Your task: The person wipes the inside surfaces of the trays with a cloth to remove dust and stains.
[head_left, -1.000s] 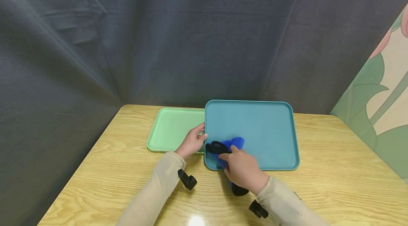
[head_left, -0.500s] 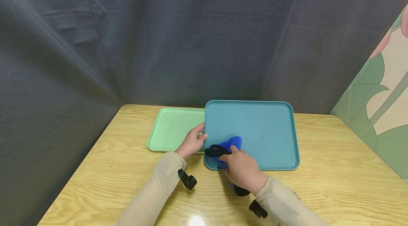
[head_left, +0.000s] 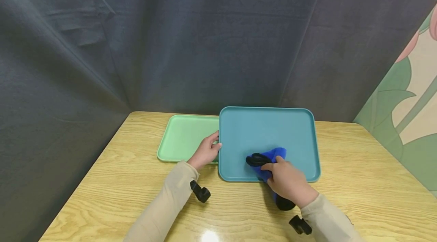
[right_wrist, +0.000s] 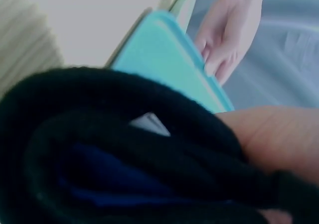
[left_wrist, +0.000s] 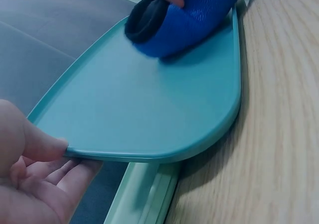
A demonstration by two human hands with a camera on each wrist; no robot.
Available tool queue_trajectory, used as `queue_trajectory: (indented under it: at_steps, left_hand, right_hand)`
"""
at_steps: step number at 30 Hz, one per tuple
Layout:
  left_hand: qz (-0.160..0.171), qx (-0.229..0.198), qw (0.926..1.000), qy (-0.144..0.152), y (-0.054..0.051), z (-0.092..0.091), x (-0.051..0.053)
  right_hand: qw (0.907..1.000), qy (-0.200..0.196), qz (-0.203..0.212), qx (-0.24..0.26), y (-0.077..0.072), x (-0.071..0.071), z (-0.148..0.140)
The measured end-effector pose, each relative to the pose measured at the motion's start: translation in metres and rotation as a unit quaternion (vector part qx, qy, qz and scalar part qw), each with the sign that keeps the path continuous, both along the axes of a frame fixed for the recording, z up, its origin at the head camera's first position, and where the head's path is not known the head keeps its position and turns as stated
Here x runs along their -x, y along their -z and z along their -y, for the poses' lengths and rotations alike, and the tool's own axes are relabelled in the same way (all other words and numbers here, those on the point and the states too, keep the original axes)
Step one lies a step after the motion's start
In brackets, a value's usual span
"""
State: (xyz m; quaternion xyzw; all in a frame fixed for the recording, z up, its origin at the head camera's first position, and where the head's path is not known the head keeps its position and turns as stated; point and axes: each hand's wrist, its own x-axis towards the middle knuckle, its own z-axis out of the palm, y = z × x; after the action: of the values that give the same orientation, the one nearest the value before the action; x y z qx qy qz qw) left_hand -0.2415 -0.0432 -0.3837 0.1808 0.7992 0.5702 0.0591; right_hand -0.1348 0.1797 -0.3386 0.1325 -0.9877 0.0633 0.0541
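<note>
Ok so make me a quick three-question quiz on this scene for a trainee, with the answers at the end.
1. Which of the person's hands holds the blue and black fabric item?
2. True or false: the green tray lies on top of the blue tray.
3. What does the left hand pinch? A: the green tray. B: the fabric item. C: the blue tray.

Key:
1. The right hand.
2. False; the blue tray's left side overlaps the green one.
3. C, with the thumb above its rim and fingers beneath.
</note>
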Motion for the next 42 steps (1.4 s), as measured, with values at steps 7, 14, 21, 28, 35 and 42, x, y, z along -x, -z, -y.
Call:
queue_trajectory:
  at_steps: [7, 14, 21, 28, 35, 42]
  left_hand:
    - [0.004, -0.001, 1.0000, -0.001, -0.002, 0.000, -0.001]
    - [0.013, -0.004, 0.9999, 0.004, 0.000, 0.002, -0.001]
    - [0.013, -0.006, 0.9999, 0.006, 0.000, 0.002, -0.001]
    - [0.012, -0.003, 0.9999, 0.003, -0.001, 0.001, -0.002]
    - [0.005, 0.003, 1.0000, 0.001, -0.002, 0.000, -0.003]
    - [0.003, 0.004, 1.0000, -0.002, -0.001, 0.000, -0.003]
  right_hand:
    - [0.9991, 0.031, 0.026, -0.012, -0.002, 0.001, -0.039]
    - [0.9949, 0.070, 0.071, -0.014, -0.004, 0.004, -0.075]
    - [0.9927, 0.079, 0.090, -0.015, -0.005, 0.006, -0.087]
    - [0.9929, 0.075, 0.090, -0.020, -0.006, 0.005, -0.080]
    - [0.9963, 0.043, 0.064, -0.038, -0.005, 0.005, -0.064]
    - [0.9974, 0.019, 0.057, -0.041, -0.005, 0.002, -0.035]
